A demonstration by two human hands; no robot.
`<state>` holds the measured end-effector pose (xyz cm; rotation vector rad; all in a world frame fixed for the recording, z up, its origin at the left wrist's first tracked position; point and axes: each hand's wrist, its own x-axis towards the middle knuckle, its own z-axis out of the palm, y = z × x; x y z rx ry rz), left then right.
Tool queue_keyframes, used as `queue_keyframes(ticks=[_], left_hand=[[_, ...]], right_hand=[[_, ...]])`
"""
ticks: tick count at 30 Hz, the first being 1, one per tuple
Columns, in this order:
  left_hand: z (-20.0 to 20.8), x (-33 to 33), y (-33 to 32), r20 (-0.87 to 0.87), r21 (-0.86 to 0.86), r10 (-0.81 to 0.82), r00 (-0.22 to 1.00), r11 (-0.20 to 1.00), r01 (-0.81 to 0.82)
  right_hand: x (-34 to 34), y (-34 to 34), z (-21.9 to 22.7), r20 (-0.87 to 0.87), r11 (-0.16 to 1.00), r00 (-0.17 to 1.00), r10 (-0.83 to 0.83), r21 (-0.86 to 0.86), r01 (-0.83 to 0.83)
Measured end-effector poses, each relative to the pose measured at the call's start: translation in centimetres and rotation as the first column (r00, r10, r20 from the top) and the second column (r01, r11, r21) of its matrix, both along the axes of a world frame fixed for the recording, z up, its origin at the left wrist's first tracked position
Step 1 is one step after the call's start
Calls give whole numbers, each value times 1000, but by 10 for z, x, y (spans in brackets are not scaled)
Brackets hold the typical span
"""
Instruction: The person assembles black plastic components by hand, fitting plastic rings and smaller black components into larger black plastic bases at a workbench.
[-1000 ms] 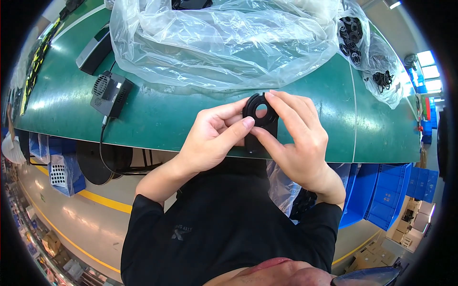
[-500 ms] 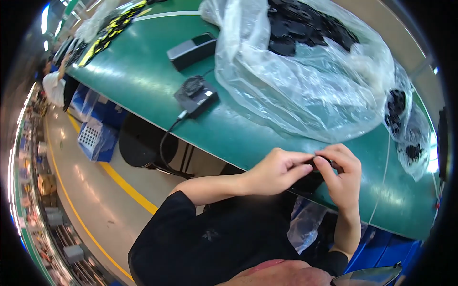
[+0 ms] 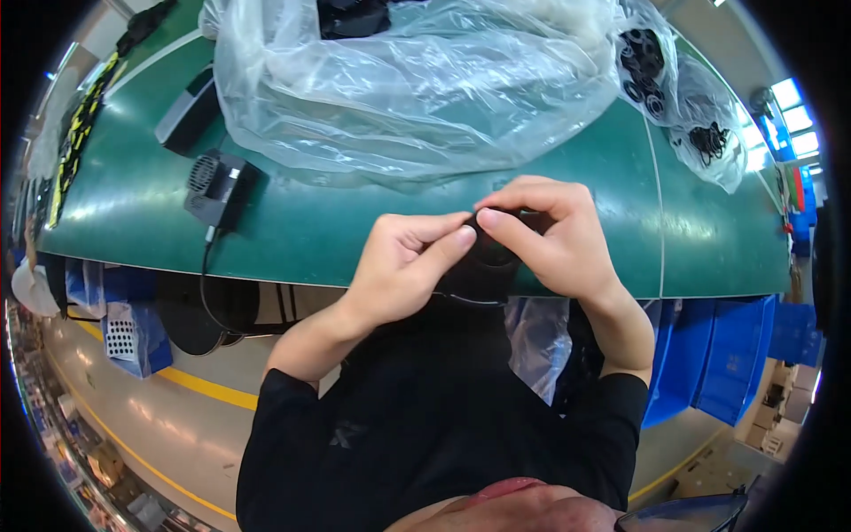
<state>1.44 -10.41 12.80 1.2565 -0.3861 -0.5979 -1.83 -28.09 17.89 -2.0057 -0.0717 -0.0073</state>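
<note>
Over the near edge of the green table, both my hands meet at a dark, flat piece with a rounded shape in its middle. Its exact kind is hard to make out. My left hand pinches the upper left of it between thumb and fingers. From the other side my right hand grips the top, its thumb pressed near the left fingertips and its fingers curled behind. Beyond the hands lies a large clear plastic bag, with black parts inside its opening.
The green table spans the view. At left stand a black device with a cable and a grey-black box. Smaller bags with black rings lie at right. Below the edge are blue bins and a round stool.
The whole view has swung, so table and bag sit further left and level. Both hands stay together at the dark piece, and more of it shows now.
</note>
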Motion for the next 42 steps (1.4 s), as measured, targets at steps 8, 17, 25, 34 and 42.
queue_keyframes(ticks=[8, 17, 25, 34, 42], left_hand=[[5, -1, -6, -38, -41, -52, 998, 998, 50], [6, -7, -5, 166, 61, 23, 986, 998, -33], [7, -2, -4, 132, 62, -9, 991, 998, 1], [4, -1, -7, -168, -192, -35, 985, 981, 2], [3, 1, -7, -196, -225, -75, 978, 974, 29]], right_hand=[[-5, -4, -3, -103, 990, 994, -22, 137, 36], [-10, -5, -10, 85, 999, 996, -26, 28, 23], [-8, -5, -6, -112, 991, 994, -16, 130, 31], [-29, -5, -6, 160, 984, 972, -171, 84, 160], [-32, 7, -16, 523, 910, 850, -66, -319, 266]])
